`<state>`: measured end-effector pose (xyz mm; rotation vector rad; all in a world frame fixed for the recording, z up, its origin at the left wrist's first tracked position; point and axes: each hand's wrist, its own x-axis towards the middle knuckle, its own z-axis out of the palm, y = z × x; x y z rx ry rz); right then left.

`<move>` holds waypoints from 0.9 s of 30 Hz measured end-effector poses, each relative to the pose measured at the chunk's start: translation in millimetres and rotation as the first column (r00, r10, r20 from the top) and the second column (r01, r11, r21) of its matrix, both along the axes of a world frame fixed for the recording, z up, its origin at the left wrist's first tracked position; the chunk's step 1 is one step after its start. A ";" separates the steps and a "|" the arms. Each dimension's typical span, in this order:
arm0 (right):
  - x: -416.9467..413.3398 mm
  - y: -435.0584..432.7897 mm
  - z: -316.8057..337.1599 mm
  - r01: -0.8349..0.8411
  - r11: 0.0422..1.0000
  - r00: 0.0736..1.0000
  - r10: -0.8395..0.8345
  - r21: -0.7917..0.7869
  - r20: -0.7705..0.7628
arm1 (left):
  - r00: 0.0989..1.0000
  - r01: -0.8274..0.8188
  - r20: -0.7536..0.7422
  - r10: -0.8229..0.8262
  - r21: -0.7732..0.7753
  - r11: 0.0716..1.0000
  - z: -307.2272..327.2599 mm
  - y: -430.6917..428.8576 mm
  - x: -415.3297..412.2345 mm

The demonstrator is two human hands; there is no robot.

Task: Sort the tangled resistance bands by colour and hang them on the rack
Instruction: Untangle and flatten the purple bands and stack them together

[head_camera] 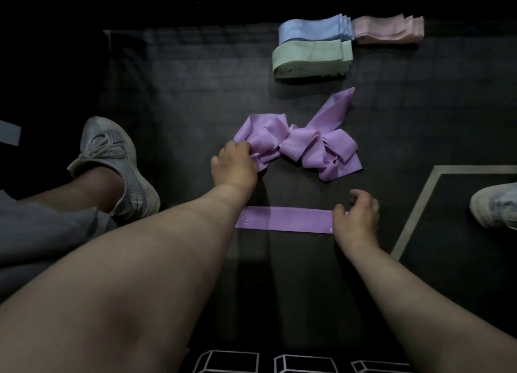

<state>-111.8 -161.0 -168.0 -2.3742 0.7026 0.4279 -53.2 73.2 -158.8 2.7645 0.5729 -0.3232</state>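
The purple tangle (307,145) is gripped by the left hand (235,165); a flat purple band (285,218) lies under the right hand (356,216) — pinched or pressed, unclear; beyond the grip, sorted stacks (310,56) lie — hanging judged undone.

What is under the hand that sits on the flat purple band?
The right end of the flat purple band runs under the right hand, and the band lies on the dark mat. The hand covers the band's very tip, so that part cannot be seen.

Bare mat (195,87) left of purple tangle (296,145); shoe (117,162) beyond.
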 end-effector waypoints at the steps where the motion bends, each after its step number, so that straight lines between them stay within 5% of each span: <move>1: -0.9 -0.1 0.7 -0.013 1.000 1.000 0.013 0.009 0.004 | 0.999 0.026 0.022 -0.027 0.034 0.999 4.1 0.6 2.7; 10: 11.1 7.1 50.0 -0.024 0.996 0.997 0.018 0.081 0.074 | 0.972 0.008 0.231 0.040 -0.204 0.979 79.2 13.0 30.1; 14: 32.7 14.9 96.5 0.003 0.975 0.988 -0.036 0.223 0.147 | 0.955 0.105 0.296 0.012 -0.378 0.920 139.0 11.8 42.7; 18: 50.7 27.9 155.8 -0.062 0.868 0.986 -0.023 0.492 0.165 | 0.904 0.290 0.409 -0.123 -0.376 0.880 212.4 2.6 45.7; 21: 55.5 36.2 205.5 -0.294 0.792 0.943 0.146 0.536 0.300 | 0.840 0.459 0.471 -0.269 -0.351 0.816 274.3 -4.2 37.9; 27: 48.1 39.1 332.4 -0.682 0.643 0.687 0.402 0.348 0.605 | 0.659 0.709 0.536 -0.527 -0.211 0.673 382.4 -16.6 -9.3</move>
